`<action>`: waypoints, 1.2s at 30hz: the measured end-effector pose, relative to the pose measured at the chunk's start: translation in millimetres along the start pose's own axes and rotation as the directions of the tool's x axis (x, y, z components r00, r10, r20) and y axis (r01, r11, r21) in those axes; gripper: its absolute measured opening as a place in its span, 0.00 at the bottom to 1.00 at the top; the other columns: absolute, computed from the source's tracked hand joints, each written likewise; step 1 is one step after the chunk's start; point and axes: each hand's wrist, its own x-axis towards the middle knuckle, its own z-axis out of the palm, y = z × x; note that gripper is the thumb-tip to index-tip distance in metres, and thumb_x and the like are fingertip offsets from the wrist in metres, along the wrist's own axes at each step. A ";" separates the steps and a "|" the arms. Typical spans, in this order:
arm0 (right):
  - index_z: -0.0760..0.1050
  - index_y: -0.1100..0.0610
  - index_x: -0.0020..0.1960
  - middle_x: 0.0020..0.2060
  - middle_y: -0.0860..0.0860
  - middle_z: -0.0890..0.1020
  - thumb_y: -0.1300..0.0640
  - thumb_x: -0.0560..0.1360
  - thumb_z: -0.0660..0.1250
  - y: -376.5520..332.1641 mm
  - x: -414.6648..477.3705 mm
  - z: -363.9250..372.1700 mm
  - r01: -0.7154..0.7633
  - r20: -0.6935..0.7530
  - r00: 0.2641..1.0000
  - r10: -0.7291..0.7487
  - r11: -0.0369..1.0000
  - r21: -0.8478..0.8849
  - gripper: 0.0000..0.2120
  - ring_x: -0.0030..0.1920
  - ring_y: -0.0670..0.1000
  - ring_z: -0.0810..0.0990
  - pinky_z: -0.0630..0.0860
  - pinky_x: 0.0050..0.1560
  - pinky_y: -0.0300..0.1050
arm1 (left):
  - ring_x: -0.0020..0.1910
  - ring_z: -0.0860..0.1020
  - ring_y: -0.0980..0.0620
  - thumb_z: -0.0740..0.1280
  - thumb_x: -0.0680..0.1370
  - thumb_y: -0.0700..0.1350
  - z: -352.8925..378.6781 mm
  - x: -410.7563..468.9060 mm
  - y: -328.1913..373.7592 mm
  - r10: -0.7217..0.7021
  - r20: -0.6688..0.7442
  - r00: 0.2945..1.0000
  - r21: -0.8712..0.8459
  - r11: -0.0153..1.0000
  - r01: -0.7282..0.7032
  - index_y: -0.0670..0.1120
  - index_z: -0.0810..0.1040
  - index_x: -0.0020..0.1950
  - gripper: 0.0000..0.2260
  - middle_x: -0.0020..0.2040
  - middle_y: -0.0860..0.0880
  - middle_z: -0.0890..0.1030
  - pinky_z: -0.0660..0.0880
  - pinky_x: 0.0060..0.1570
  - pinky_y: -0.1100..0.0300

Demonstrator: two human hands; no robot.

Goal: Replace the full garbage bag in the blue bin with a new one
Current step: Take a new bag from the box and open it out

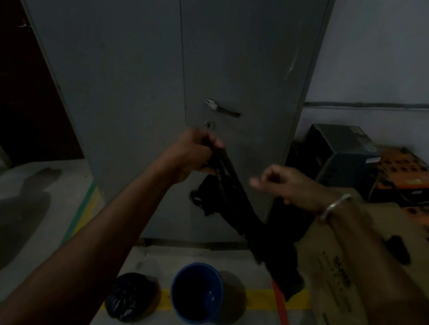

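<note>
- Landmark: blue bin, on the floor low centre, upright, mouth open, looks unlined. Judged ready for a liner.
- Full bag, black, just left of the bin, on the floor with its top gathered. Likely set aside to keep the bin mouth free.
- Left hand, above the bin and a bit left, fisted around the top end of the new bag. High grip probably lets the film hang and unfold.
- New bag, black, still bunched and twisted, runs from the left hand down-right, and its lower end hangs above and right of the bin. Not yet opened, not in the bin.
- Right hand, above and right of the bin, fingers curled loosely. Cannot tell if it pinches the bag; dark film passes beneath it. Bangle on that wrist.
- Grey door behind the bin, shut.
- Cardboard box right of the bin, close to the hanging bag.
- Step judged: shaking the liner open; mouth edge must be found next. Dim light, so the edge is hard to spot.
</note>
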 end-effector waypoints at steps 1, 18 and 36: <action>0.76 0.55 0.45 0.35 0.46 0.78 0.32 0.59 0.74 -8.2 9.6 11.3 0.022 -0.074 0.997 -0.022 1.000 -0.010 0.29 0.36 0.46 0.76 0.72 0.37 0.43 | 0.27 0.80 0.58 0.56 0.74 0.23 9.1 -2.9 4.7 0.017 0.041 0.999 0.031 0.999 -0.019 0.44 0.75 0.41 0.18 0.37 0.45 0.78 0.77 0.24 0.64; 0.70 0.51 0.41 0.33 0.49 0.78 0.64 0.71 0.72 20.3 54.6 17.6 0.103 -0.457 0.877 -0.147 0.987 -0.121 0.13 0.31 0.41 0.74 0.70 0.35 0.34 | 0.44 0.83 0.47 0.75 0.70 0.39 -38.1 3.8 -62.4 -0.156 -0.001 0.988 0.865 0.496 0.079 0.42 0.84 0.52 0.11 0.48 0.44 0.84 0.76 0.37 0.61; 0.84 0.50 0.53 0.51 0.53 0.85 0.60 0.67 0.72 43.8 53.2 19.0 -0.068 -0.191 0.979 -0.075 0.762 -0.644 0.15 0.54 0.55 0.83 0.78 0.54 0.41 | 0.44 0.78 0.42 0.70 0.75 0.45 -32.7 -17.0 -81.3 -0.042 -0.261 0.964 0.840 0.483 0.248 0.40 0.75 0.46 0.09 0.44 0.42 0.76 0.69 0.40 0.56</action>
